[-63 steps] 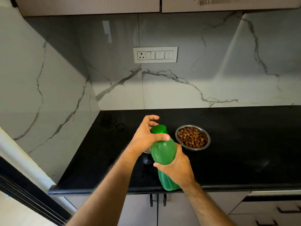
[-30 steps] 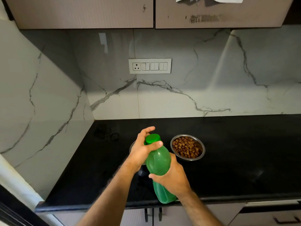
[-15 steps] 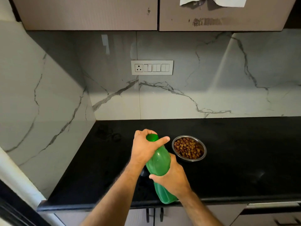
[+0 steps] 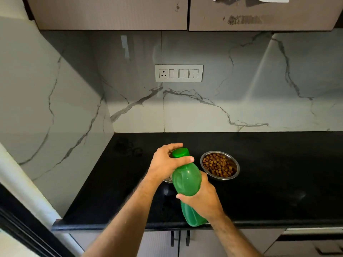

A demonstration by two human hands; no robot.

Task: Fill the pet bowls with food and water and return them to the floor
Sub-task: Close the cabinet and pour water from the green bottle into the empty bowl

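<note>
Standing near the worktop's (image 4: 278,182) front edge, food bowl (image 4: 220,165) filled; second bowl (image 4: 168,179) mostly hidden, unwatered; left hand (image 4: 168,164) grips cap (image 4: 180,152), right hand (image 4: 202,197) clasps green bottle (image 4: 186,179)

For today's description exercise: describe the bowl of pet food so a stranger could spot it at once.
On the black countertop, right of the green bottle held in both hands, stands a steel bowl. It alone shows brown kibble; the other bowl is mostly hidden.
</note>
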